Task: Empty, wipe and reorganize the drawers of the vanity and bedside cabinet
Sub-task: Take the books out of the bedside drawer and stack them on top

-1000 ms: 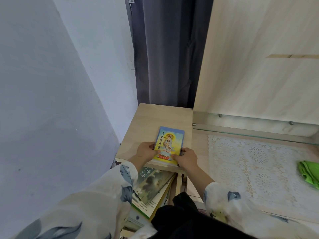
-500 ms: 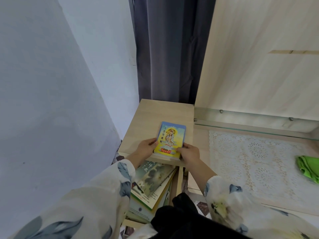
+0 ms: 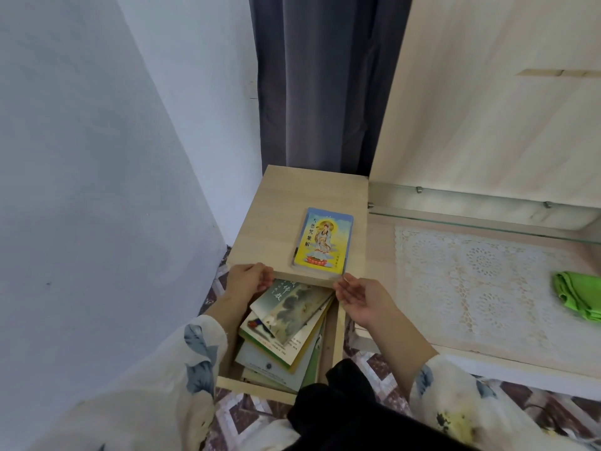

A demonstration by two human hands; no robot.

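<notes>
A yellow and blue booklet lies flat near the front edge of the bedside cabinet's wooden top. Below it the cabinet's drawer stands pulled out, holding several overlapping books. My left hand hovers at the top's front edge above the books, fingers loosely bent and holding nothing. My right hand is palm up just right of the drawer, fingers relaxed, empty.
The vanity surface to the right carries a white lace mat under a glass shelf. A green cloth lies at the far right. A grey curtain hangs behind the cabinet, a white wall at left.
Both hands have let go of the booklet and drawn back toward me, over the open drawer. The booklet stays on the cabinet top.
</notes>
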